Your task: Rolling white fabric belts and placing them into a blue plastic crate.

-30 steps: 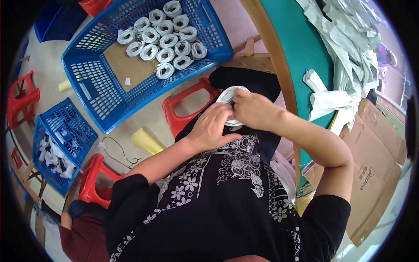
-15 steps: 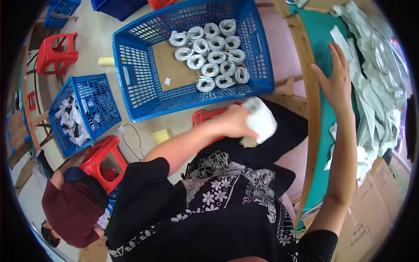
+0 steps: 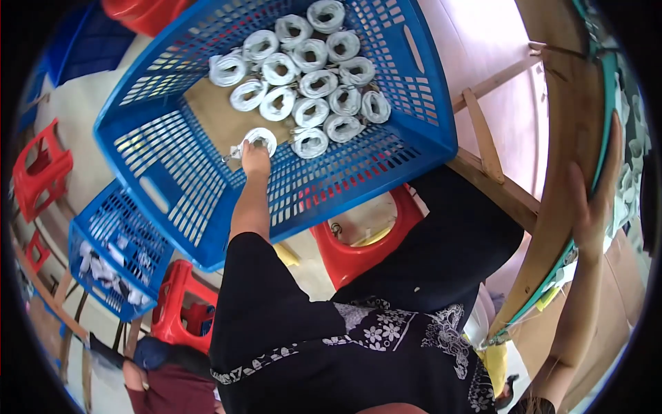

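My left hand (image 3: 256,160) reaches down into a large blue plastic basket (image 3: 155,196), its fingers closed on a white ring-shaped coil (image 3: 262,138). That coil is near the brown cardboard lining (image 3: 207,114), at the near left of the other coils; whether it touches the bottom I cannot tell. Several similar white coils (image 3: 318,83) lie in rows beside it. At the right, my right hand (image 3: 594,207) rests at the wooden edge (image 3: 562,172) of the green-topped table, fingers stretched out and holding nothing.
Under the basket's near side stands a red stool (image 3: 352,259). To the left are a smaller blue basket (image 3: 124,248) of white and dark pieces, another red stool (image 3: 181,307) and a person in a dark red top (image 3: 172,393). Greyish-white material (image 3: 633,131) lies on the table.
My left hand has carried the white coil from above my lap into the basket. My right hand has moved from over the green surface to the table's wooden edge. The view has shifted.
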Tool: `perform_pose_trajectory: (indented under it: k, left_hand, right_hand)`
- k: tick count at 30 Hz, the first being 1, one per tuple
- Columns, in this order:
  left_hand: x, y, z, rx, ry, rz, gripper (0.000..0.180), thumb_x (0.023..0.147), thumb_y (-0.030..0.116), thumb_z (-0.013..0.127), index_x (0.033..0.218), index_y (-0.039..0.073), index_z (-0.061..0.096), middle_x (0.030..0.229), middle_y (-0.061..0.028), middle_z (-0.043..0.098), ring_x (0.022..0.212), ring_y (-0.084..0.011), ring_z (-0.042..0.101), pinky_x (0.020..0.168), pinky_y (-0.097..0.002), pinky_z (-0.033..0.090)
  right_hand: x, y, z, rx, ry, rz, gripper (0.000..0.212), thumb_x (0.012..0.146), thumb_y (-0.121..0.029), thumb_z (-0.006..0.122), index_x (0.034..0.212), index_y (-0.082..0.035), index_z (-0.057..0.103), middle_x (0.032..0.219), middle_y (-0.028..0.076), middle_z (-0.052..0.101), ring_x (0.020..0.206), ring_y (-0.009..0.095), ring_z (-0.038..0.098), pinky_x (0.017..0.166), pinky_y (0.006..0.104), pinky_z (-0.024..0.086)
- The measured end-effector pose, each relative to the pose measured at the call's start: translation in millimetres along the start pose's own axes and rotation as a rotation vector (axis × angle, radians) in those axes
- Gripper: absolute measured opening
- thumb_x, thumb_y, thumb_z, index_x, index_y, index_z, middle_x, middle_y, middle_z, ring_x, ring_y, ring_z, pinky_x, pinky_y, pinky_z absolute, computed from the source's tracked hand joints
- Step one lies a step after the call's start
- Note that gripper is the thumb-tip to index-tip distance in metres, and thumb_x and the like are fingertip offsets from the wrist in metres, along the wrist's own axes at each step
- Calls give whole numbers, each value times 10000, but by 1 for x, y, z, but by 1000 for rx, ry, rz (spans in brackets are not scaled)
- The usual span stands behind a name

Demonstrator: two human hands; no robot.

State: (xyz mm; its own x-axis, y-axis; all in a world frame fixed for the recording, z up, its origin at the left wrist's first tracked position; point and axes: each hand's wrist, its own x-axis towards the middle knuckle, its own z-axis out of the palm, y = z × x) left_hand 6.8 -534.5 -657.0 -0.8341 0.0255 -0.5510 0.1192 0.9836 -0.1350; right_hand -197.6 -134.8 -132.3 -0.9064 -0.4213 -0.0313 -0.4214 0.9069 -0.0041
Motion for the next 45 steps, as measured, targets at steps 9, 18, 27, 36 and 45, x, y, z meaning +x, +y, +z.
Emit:
perform_pose_trajectory:
  k: [9,18,27,36,45]
  left_hand:
    - [60,76,21,-12,-121,95,253,847,142,418,1011,161,609,1014,6,578,1022,-136,491,990,-457,227]
    - [40,50,-59,-257,-333,231,235,734,186,555,884,39,662,950,-176,640,895,-291,623,780,-432,477]
    - [-120,162,-608,-1099,564,1458,297,681,23,681,970,31,613,788,-95,643,717,-212,634,671,-324,497]
    - [3,276,-865,-588,767,715,558,702,322,690,1120,-9,526,1072,-185,586,984,-331,557,845,-383,442]
    - [-141,206,-796,-1497,605,850,605,673,211,728,1167,-24,472,1050,-98,585,943,-174,581,839,-299,451]
  right_hand:
    - [-24,17,-3,108,-82,232,625,830,-41,449,1386,12,167,1433,169,201,1331,293,178,1077,375,135]
    - [3,4,-11,110,19,67,789,669,-35,591,1373,-21,235,1400,196,257,1305,352,233,1075,411,171]
    - [-21,25,-24,212,192,62,750,712,-250,654,1325,-16,291,1366,171,300,1270,355,278,1036,474,238]
    - [7,185,-146,283,1266,110,138,847,-84,528,947,-46,615,879,129,615,819,292,575,726,368,432]
    - [189,368,-149,640,470,697,633,669,-417,731,1105,13,569,1089,135,580,1013,262,546,849,342,426]
